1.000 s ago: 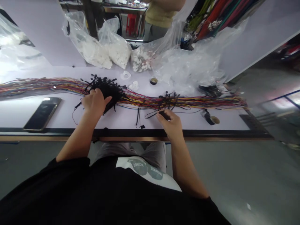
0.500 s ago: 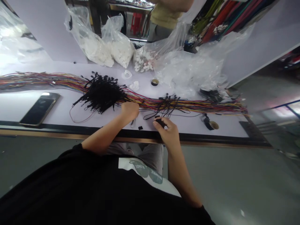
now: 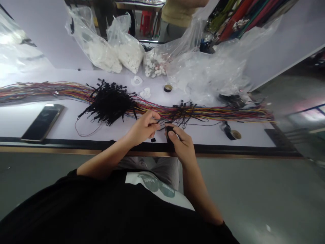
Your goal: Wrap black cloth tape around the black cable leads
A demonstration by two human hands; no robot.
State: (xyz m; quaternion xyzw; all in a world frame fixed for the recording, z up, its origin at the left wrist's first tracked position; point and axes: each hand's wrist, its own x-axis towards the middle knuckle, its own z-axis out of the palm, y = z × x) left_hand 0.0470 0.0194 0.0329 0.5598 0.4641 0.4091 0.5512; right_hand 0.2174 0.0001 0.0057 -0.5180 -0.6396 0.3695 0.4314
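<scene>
Wire bundle first: why lengthwise along the surface?

"Probably so its strands lie side by side, within reach. It looks red, yellow and dark, with a dense black cluster left of centre and a smaller cluster further right."

"And the hands?"

"Apart but near each other, in front of it. The right hand is closed around a black object, perhaps for a steady hold. The left hand bends its fingers beside thin dark strands; whether it grips one, I can't tell."
</scene>
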